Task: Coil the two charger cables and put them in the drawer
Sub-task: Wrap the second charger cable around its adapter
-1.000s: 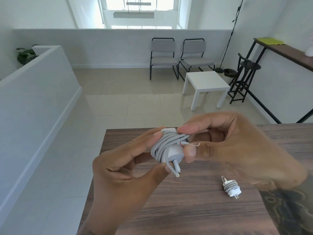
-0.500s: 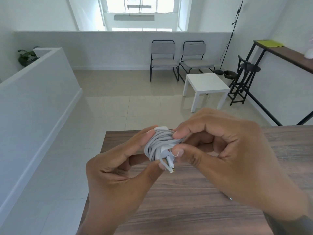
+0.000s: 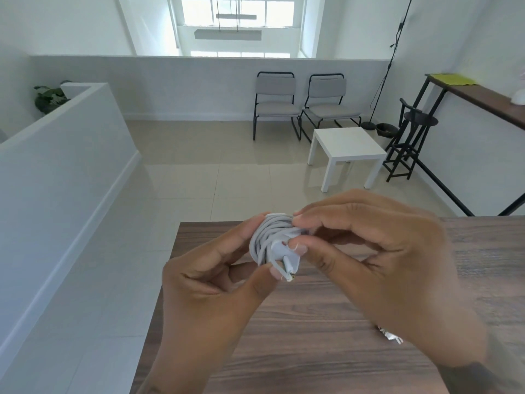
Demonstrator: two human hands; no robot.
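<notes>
Both hands (image 3: pixel 287 268) now pinch the white coiled charger cable (image 3: pixel 274 240), its loose end tucked closer (coiling nearly done).

1. Two grey padded chairs with black frames (image 3: pixel 302 105) stand against the white half-wall (image 3: pixel 199 86).
2. A white square side table (image 3: pixel 345 150) sits on the glossy beige tiled floor (image 3: pixel 213 172).
3. Bright windows (image 3: pixel 238 12) overhead.

Office-style waiting lounge: two grey chairs (image 3: pixel 304 103) behind white side table (image 3: pixel 345 143), high bar counter (image 3: pixel 483 95) and stool (image 3: pixel 412 137) right of it.
</notes>
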